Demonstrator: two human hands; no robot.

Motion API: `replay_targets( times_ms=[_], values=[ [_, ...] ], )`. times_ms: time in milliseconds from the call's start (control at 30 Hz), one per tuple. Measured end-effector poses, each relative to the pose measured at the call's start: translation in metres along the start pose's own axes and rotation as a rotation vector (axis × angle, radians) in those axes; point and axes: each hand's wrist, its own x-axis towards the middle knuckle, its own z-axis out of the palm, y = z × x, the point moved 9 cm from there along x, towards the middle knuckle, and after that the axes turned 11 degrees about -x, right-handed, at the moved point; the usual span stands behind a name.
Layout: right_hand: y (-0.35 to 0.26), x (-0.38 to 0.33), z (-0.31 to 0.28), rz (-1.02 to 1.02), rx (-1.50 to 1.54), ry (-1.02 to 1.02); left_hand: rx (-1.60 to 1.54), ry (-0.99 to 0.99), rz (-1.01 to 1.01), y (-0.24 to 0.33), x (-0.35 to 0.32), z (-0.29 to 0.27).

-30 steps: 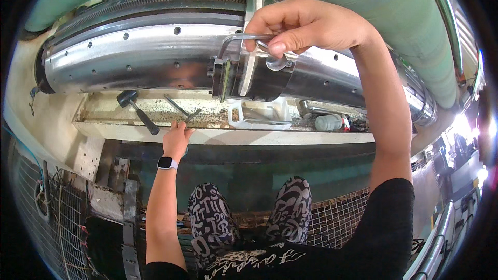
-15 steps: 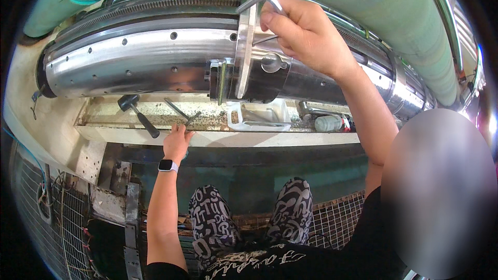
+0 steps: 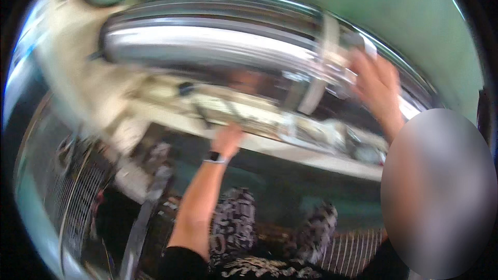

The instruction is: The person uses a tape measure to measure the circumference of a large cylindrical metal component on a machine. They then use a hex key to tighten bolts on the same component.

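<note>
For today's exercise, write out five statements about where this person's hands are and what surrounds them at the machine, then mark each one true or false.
1. The left hand rests at the edge of the pale ledge below the cylinder. True.
2. The right hand hangs down beside the person's knee. False: it is raised to the shiny metal cylinder, by the upright metal ring.
3. A watch sits on the left wrist. True.
4. The picture is sharp. False: it is motion-blurred, so the right hand's grip cannot be made out.
5. The machine's upper housing is red. False: it is pale green.
</note>
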Motion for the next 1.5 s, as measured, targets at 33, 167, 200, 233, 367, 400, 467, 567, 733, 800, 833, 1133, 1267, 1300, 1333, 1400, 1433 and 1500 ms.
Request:
replay_targets(
  times_ms=[33,167,200,233,367,400,467,567,733,800,833,1133,1267,1300,1333,1400,1433,1500],
  values=[
    [0.008,-0.004,-0.003,-0.028,0.019,-0.013,0.059,0.007,0.012,-0.016,-0.004,0.007],
    [0.033,-0.021,-0.032,0.036,0.080,0.001,-0.082,-0.006,-0.034,0.019,0.009,0.016],
    [0.028,-0.016,-0.028,0.047,0.162,-0.038,-0.104,0.034,-0.005,0.017,0.011,0.019],
    [0.025,-0.014,-0.027,-0.002,0.142,-0.039,-0.079,0.055,-0.012,0.015,0.010,0.018],
    [0.052,-0.006,-0.022,0.025,0.175,0.042,-0.116,-0.031,-0.070,0.009,0.007,0.020],
    [0.054,-0.005,-0.021,0.054,0.179,0.082,-0.109,-0.018,-0.063,0.005,0.005,0.016],
    [0.042,-0.002,-0.010,0.046,0.188,0.041,-0.088,0.005,-0.013,-0.010,0.005,0.021],
    [0.016,-0.008,-0.008,-0.140,0.195,0.067,-0.074,0.016,-0.026,-0.002,0.013,0.018],
    [0.002,-0.008,-0.003,-0.155,0.243,0.060,0.007,0.042,0.018,0.005,0.015,0.013],
    [0.000,-0.009,-0.005,-0.157,0.143,0.132,0.012,0.016,0.004,0.002,0.015,0.018],
    [-0.003,-0.008,-0.006,-0.187,0.172,0.054,0.023,0.001,-0.007,0.000,0.016,0.020],
    [-0.017,-0.012,0.001,-0.029,0.242,0.105,0.026,0.058,0.073,0.000,0.012,0.013],
    [-0.024,-0.005,0.000,-0.081,0.266,0.023,0.001,0.005,0.082,0.005,0.016,0.017],
    [-0.031,-0.006,-0.004,-0.112,0.163,0.071,-0.015,0.032,0.116,0.010,0.017,0.019],
    [-0.040,-0.008,-0.010,-0.143,0.055,0.117,-0.038,0.020,0.132,0.018,0.019,0.025],
    [-0.044,-0.006,0.000,-0.198,0.151,0.046,0.006,0.017,0.100,-0.001,0.015,0.015],
    [-0.043,-0.004,0.005,-0.198,0.212,0.009,0.019,0.006,0.082,-0.009,0.014,0.011],
    [-0.053,-0.016,0.004,-0.135,0.091,-0.088,-0.018,-0.030,0.091,0.001,0.017,0.016]
  ],
)
